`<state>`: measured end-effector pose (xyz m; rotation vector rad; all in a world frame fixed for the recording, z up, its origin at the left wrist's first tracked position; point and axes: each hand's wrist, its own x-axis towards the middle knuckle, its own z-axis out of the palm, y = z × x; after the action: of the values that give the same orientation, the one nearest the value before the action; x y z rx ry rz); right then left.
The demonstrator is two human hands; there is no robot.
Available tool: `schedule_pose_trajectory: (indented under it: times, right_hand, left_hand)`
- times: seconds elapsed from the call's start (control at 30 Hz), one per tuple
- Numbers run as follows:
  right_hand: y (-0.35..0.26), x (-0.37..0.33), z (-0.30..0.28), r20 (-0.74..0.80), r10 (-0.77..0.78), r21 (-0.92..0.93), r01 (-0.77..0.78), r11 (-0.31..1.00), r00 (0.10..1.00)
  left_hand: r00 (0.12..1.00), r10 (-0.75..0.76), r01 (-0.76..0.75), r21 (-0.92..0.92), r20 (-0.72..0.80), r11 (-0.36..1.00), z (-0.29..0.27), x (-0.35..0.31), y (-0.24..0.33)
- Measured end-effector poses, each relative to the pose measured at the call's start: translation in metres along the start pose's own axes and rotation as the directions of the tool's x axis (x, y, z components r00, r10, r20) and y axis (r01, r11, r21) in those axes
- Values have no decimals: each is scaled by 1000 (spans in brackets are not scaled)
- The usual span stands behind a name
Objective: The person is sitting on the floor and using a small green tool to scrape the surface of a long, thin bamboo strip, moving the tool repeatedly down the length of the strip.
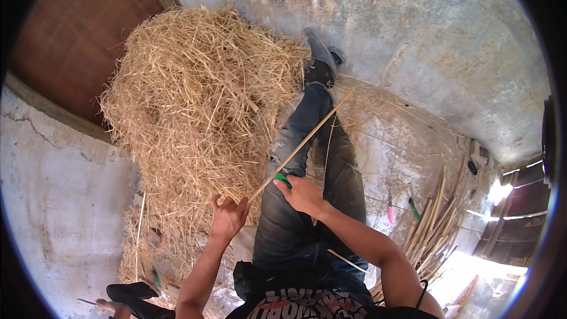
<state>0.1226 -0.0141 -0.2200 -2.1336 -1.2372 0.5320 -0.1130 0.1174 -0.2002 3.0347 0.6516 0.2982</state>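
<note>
A long, thin bamboo-like strip (316, 128) slants across my outstretched legs, its far end near my shins. My left hand (229, 217) pinches its near end, fingers curled, beside my left thigh. Further along the strip, my right hand (304, 196) is closed around a small green-handled tool (283, 179) pressed against the strip. The tool's working end is hidden, so its exact kind does not show. A short pale strip (347, 260) lies across my lap.
A big straw heap (201, 94) rises to my left. On the right are a bundle of long strips (434, 215), a pink-handled tool (390, 212) and a green-handled one (414, 208). Another person's hand (112, 307) shows at lower left. A stained wall (413, 35) stands ahead.
</note>
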Motion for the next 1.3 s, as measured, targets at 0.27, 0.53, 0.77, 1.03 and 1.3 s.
schedule_pose_trajectory:
  times: [0.27, 0.53, 0.77, 1.03, 1.3]
  right_hand:
    - [-5, 6, -8, 171, -50, -63, 61, 996, 984]
    - [-2, 0, -4, 93, 18, -111, -8, 994, 996]
    - [6, 7, -1, 50, 78, -103, -72, 992, 996]
    - [13, 13, -13, 30, 108, -106, -105, 989, 994]
    - [48, 41, -16, -135, 67, -175, -91, 980, 989]
  left_hand:
    - [1000, -26, 25, -66, -9, 998, 7, -20, 0]
    - [1000, 5, -4, -12, 21, 1000, -4, -40, -8]
    - [999, 20, -21, 36, 35, 999, -40, -101, -35]
    - [997, 22, -26, 53, 76, 998, -76, -157, -55]
    - [992, -8, -2, 80, 124, 997, -90, -197, -79]
